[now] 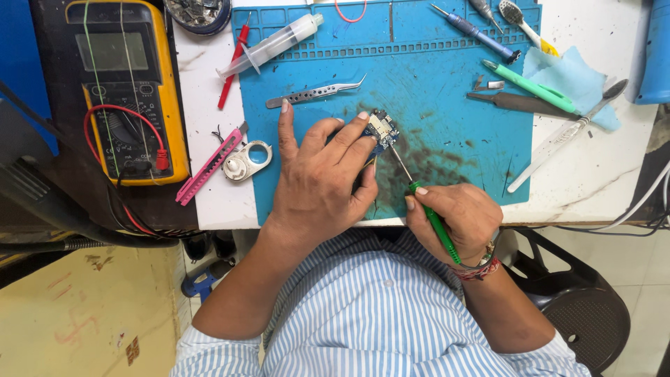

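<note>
White marbled table, carrying a stained blue work mat, yellow multimeter, pink utility knife, metal ring tool, syringe, red pen, blue cloth.

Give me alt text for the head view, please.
The left hand pins a small circuit board to a blue work mat while the right hand holds a green-handled screwdriver, tip at the board. Tweezers, a syringe and a yellow multimeter lie nearby.
</note>
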